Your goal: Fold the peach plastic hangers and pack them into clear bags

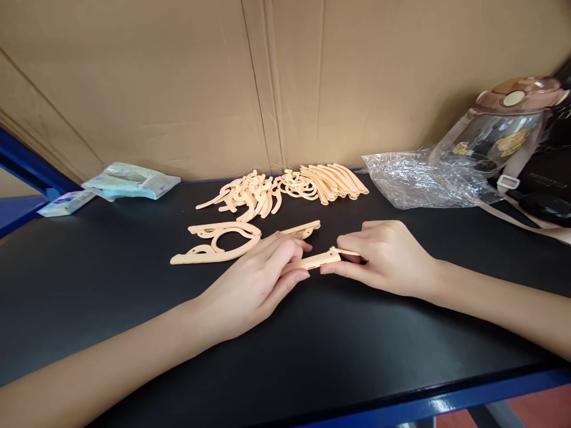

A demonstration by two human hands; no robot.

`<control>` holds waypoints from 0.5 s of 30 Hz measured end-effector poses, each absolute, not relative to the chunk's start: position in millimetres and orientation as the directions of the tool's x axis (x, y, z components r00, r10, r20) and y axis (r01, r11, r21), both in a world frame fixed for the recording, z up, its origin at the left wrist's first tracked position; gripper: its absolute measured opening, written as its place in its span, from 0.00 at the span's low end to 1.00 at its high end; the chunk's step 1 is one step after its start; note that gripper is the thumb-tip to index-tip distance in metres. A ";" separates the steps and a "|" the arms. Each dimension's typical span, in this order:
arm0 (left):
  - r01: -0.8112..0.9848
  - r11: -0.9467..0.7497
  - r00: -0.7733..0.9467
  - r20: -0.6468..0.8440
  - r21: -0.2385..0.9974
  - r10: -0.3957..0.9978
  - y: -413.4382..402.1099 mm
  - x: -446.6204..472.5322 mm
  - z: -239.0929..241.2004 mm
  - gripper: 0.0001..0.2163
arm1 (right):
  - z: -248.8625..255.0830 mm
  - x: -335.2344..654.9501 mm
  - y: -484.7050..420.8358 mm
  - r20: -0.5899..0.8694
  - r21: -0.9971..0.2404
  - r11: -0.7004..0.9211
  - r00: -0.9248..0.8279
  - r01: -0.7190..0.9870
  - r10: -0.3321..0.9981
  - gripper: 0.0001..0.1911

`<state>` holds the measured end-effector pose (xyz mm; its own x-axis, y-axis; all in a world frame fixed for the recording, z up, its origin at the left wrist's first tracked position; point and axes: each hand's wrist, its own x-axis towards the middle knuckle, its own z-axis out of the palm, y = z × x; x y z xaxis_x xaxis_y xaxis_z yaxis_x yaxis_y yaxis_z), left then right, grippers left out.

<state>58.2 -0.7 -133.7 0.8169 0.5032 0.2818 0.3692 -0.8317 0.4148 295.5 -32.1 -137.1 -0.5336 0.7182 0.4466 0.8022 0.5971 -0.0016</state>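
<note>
My left hand (pixel 263 267) is closed around a cream plastic folding-hanger arm (pixel 319 260), pinched between thumb and fingers just above the table. At the arm's right end, my right hand (pixel 386 255) pinches a thin cream hanger piece (pixel 348 252) that meets the arm there. Much of this piece is hidden by the fingers. Left of my left hand lies a folding hanger (pixel 203 257), its arms folded to the left around a curved opening. Behind my left fingers another hanger part (pixel 307 227) rests on the table, partly covered.
A heap of curved hanger pieces (pixel 254 193), some ring-like pieces (pixel 297 184) and a stack of straight arms (pixel 336 181) lie at the back of the black table (pixel 223 380). Tissue packs (pixel 134 180) are at left; clear plastic (pixel 419 178) and a strapped bottle (pixel 495 137) at right.
</note>
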 end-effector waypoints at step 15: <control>0.330 -0.849 0.834 0.293 0.413 0.467 -0.9 58.7 -131.5 0.05 | -140.6 297.4 -32.4 0.497 0.063 0.707 -0.637 0.704 0.590 0.28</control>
